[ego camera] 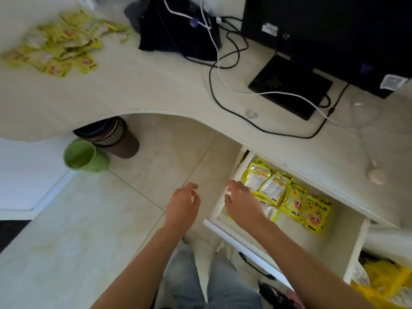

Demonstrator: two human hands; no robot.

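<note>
So the whole thing hinges on the drawer (312,248), which is pulled open with a row of yellow snack packets (287,197) inside it. They overlap like shingles and run from the drawer's back-left corner across toward its right side. Your right hand (242,204) is the one that's in there. It hovers palm down over the drawer's left wall, fingers loosely spread and gripping nothing that I can see, though what's under the palm is hidden. The packets start just past your fingertips and carry on to the right, so the nearest one is the white-faced packet (256,177) at the back-left end of the row, and another pokes out from under your wrist. Each packet's long side seems to point from the drawer's back toward its front, so I'd guess a pinch across the short way would be easiest. Your left hand (182,205) hangs outside the drawer, just left of its wall and over the floor, relaxed with fingers a bit curled and empty. It's clearly the farther one, so I'd let the right do the grabbing. Far off from the drawer, at the other end of the surface (156,85), there's a blurry pile of the same yellow packets (55,47).
</note>
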